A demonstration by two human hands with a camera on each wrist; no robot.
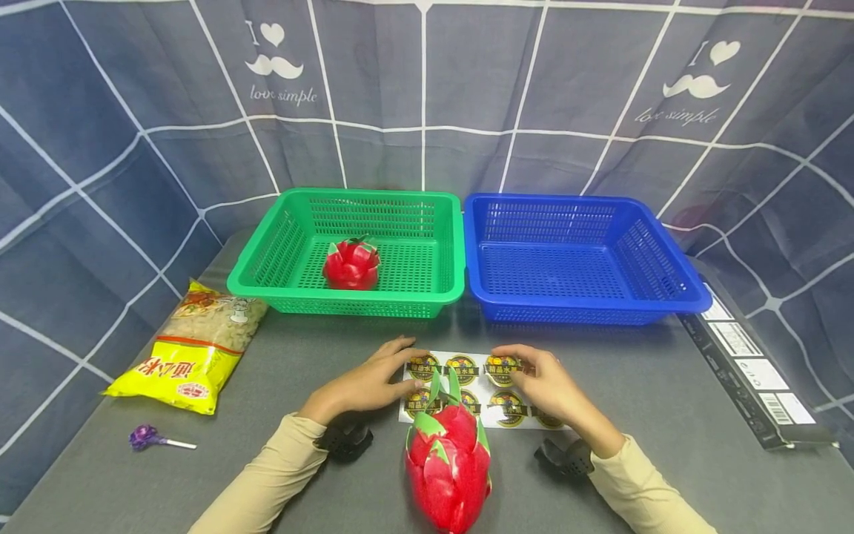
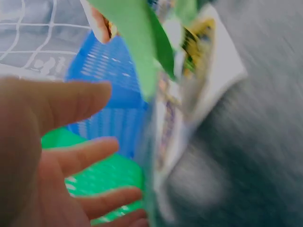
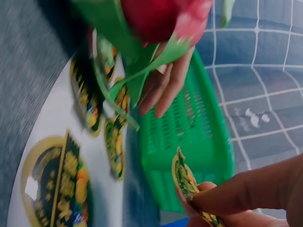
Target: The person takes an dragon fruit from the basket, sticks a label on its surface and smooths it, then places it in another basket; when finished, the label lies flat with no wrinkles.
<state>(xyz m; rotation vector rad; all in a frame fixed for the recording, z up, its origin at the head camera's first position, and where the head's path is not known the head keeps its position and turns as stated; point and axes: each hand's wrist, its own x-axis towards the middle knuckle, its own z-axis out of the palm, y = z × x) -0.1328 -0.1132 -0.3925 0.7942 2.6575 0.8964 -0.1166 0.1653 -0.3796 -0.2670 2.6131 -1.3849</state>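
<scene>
A white sheet of round gold-and-black stickers (image 1: 483, 386) lies on the table between my hands. My right hand (image 1: 548, 386) pinches one sticker (image 3: 185, 182) between thumb and fingers, held up off the sheet in the right wrist view. On the sheet's left edge rests my left hand (image 1: 370, 382), fingers spread and relaxed, holding nothing. A large red dragon fruit (image 1: 448, 463) with green leaf tips is in front of the sheet, its leaves overlapping some stickers in the head view. Another dragon fruit (image 1: 351, 265) sits inside the green basket (image 1: 347, 302).
A blue basket (image 1: 594, 305) stands beside the green one at the back. To the left are a yellow bag of pasta (image 1: 193, 348) and a purple-wrapped lollipop (image 1: 144, 437). A long black box (image 1: 750, 371) lies along the right side. Grey checked cloth hangs behind.
</scene>
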